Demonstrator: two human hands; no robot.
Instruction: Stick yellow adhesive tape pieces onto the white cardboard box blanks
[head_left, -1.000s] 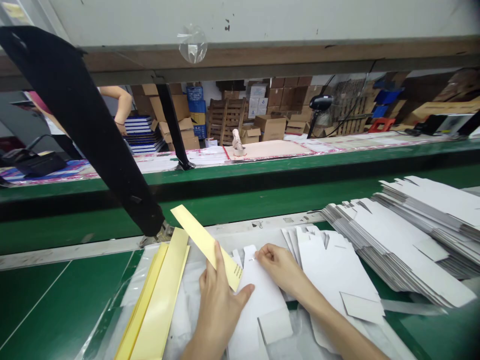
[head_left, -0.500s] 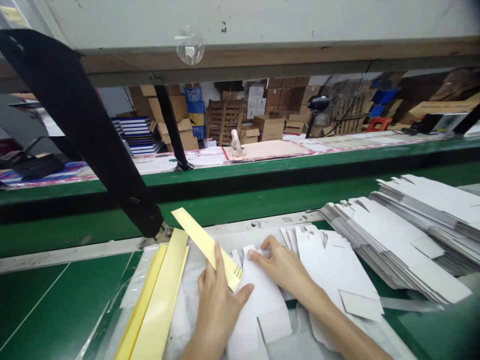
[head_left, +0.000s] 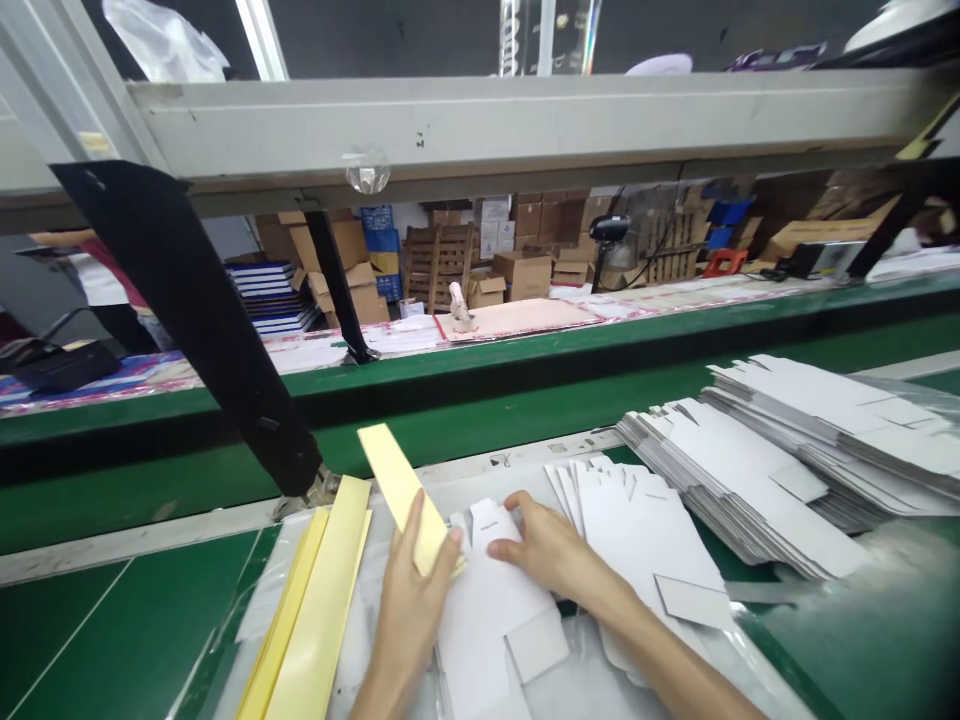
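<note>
2 bare hands work at the near edge of a long green laminate counter [head_left: 127, 620], over a crumpled clear plastic sheet [head_left: 592, 675]. The left hand [head_left: 409, 605] is closed on a narrow pale-yellow card strip [head_left: 394, 480], pinching its lower end between thumb and fingers, so the strip stands tilted up and away from the counter. The right hand [head_left: 544, 550] is open and grips nothing: its spread fingers rest on the upper end of a flat white die-cut card blank [head_left: 480, 630]. That blank lies below and between both hands, with the strip's lower end just beside it.

A stack of long pale-yellow card strips [head_left: 319, 600] lies to the left. A fanned pile of white card blanks [head_left: 637, 540] lies just right of the right hand, and 2 taller stacks of white blanks with grey edges [head_left: 720, 480] rise further right.

Holding the strip low probably gives the steadiest control of its free end. Flat fingers should keep the blank from sliding on the slick plastic, and light pressure would avoid creasing its tabs.

Beyond a black strap [head_left: 187, 330], brown cardboard boxes [head_left: 525, 275] fill the far side, and a co-worker's arm [head_left: 60, 238] shows at far left.
</note>
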